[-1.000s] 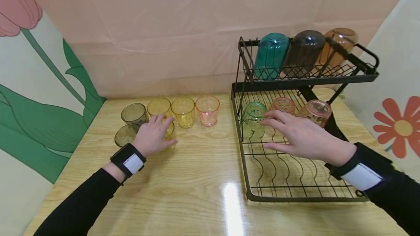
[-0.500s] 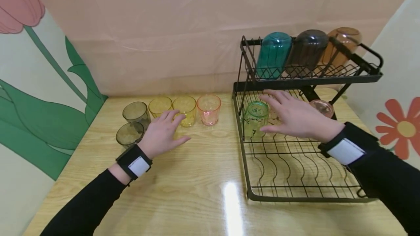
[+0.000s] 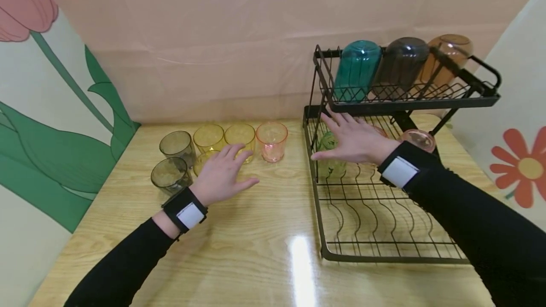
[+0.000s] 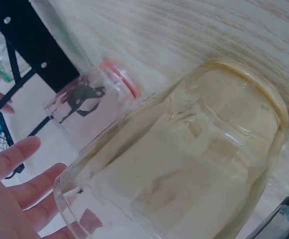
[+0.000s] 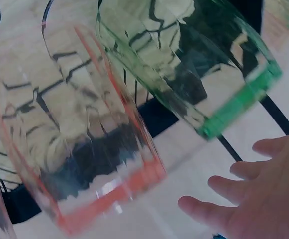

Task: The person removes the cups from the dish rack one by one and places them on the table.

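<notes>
My left hand [image 3: 223,174], fingers spread, hovers by the front yellow glass [image 3: 204,159] and holds nothing. In the left wrist view that hand [image 4: 15,199] shows beside a yellow glass [image 4: 184,159]; whether they touch I cannot tell. My right hand [image 3: 356,139] is spread over the lower tier of a black dish rack [image 3: 401,259], partly covering an upside-down green glass [image 3: 332,167]. In the right wrist view the right hand [image 5: 248,194] is apart from the green glass [image 5: 184,55] and a pink-rimmed glass [image 5: 84,129].
Two grey glasses [image 3: 170,174], two more yellow glasses [image 3: 240,143] and a pink glass [image 3: 271,142] stand upright on the wooden table [image 3: 239,250]. Upside down on the upper tier are teal [image 3: 357,70], dark [image 3: 401,67] and amber [image 3: 443,63] glasses. Another pink-rimmed glass [image 3: 418,140] sits below.
My right hand has moved left across the lower-tier glasses, its fingers spreading toward the rack's left side. My left hand has drifted slightly right, away from the grey glasses. The glasses stay put.
</notes>
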Available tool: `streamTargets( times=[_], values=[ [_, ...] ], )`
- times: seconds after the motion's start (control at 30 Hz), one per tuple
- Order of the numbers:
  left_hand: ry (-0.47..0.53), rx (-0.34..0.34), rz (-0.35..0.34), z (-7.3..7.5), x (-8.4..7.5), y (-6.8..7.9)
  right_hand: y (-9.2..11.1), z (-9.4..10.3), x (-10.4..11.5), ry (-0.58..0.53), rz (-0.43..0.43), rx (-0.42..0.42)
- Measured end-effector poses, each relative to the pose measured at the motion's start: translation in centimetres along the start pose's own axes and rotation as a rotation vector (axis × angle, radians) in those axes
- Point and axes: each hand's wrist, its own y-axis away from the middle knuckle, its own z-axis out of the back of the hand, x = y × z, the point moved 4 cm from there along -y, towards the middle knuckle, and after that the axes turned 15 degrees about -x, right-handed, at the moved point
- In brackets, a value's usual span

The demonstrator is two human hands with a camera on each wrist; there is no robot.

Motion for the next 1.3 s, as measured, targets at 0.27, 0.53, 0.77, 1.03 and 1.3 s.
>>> streamTargets(
  times=[0.27, 0.53, 0.77, 1.03, 1.3],
  values=[
    [0.006, 0.015, 0.011, -0.2, 0.2, 0.5, -0.6, -2.2, 0.3, -0.007, -0.030, -0.004],
    [-0.003, 0.022, 0.008, -0.4, 0.2, 0.7, -0.4, -3.5, 0.1, 0.019, -0.013, -0.083],
    [0.002, 0.033, 0.017, -0.7, 0.2, 0.8, -0.5, -4.1, 0.0, 0.052, 0.066, -0.225],
    [0.013, 0.023, 0.016, -0.8, 0.2, 1.0, -0.4, -4.3, -0.1, 0.052, 0.113, -0.291],
    [0.008, 0.023, 0.023, -0.7, 0.3, 1.1, -0.2, -4.2, 0.0, 0.046, 0.147, -0.337]
  ],
)
